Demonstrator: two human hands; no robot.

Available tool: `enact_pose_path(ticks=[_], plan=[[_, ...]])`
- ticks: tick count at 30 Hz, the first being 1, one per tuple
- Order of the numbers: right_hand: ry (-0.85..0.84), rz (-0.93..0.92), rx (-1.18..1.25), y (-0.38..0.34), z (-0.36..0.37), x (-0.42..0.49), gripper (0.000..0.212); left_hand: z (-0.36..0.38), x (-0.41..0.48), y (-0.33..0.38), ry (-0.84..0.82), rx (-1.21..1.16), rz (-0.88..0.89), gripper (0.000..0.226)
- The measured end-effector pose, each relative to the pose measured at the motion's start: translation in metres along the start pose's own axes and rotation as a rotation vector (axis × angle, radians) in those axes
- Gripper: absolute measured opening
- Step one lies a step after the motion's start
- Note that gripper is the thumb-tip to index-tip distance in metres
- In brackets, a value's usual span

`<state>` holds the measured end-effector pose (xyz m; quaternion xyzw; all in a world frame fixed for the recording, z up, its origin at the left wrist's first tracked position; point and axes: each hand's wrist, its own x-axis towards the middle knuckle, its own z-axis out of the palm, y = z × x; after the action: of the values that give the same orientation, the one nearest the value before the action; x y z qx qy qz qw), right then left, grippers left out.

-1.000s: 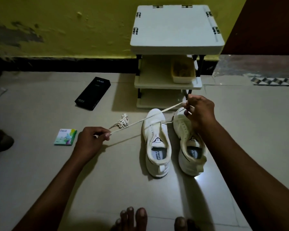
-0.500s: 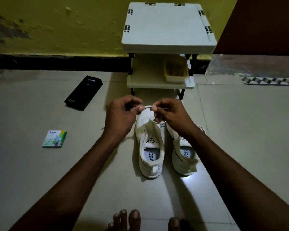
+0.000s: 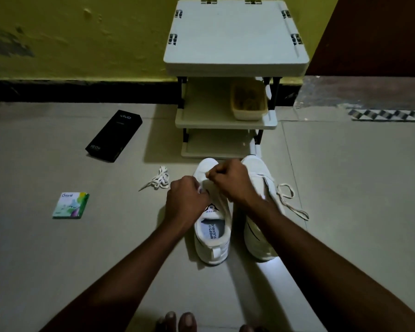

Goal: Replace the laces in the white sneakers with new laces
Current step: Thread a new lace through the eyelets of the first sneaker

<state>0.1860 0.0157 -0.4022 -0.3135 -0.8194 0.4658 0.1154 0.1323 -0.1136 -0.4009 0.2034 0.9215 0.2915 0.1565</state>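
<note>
**A:** At the far left of the floor (image 3: 58,271), what's lying about?

**B:** A small green-and-white carton (image 3: 71,205), a black phone box (image 3: 113,136) farther back, then a bundled lace (image 3: 159,181) lying loose, in neither shoe.

**A:** And the hands?

**B:** The left grip (image 3: 187,203) is clenched at the eyelets of the left sneaker (image 3: 213,245), apparently pinching the working lace (image 3: 207,175). The right grip (image 3: 230,183) pinches that lace's end, over the toe half of the shoe.

**A:** How far along?

**B:** Early, I'd judge. Little lacing shows on the left sneaker. The right sneaker (image 3: 253,167), just beside it, has a trailing lace (image 3: 285,185) spilling onto the tiles. Old or new, I cannot tell. Both shoes look unfinished.

**A:** The room?

**B:** Dim. A white shelf rack (image 3: 235,37) holding a basket (image 3: 248,101) stands just behind the sneakers, against a yellow wall (image 3: 82,32).
</note>
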Motion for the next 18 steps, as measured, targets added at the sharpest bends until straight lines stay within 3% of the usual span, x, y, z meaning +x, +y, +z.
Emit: enact_pose_path(ticks=[8, 18], plan=[[0.019, -0.005, -0.145, 0.018, 0.016, -0.004, 0.021, 0.01, 0.011, -0.018, 0.025, -0.093, -0.094, 0.008], [-0.171, -0.132, -0.491, 0.011, 0.019, 0.008, 0.014, 0.007, 0.012, -0.017, 0.018, -0.091, -0.076, 0.013]])
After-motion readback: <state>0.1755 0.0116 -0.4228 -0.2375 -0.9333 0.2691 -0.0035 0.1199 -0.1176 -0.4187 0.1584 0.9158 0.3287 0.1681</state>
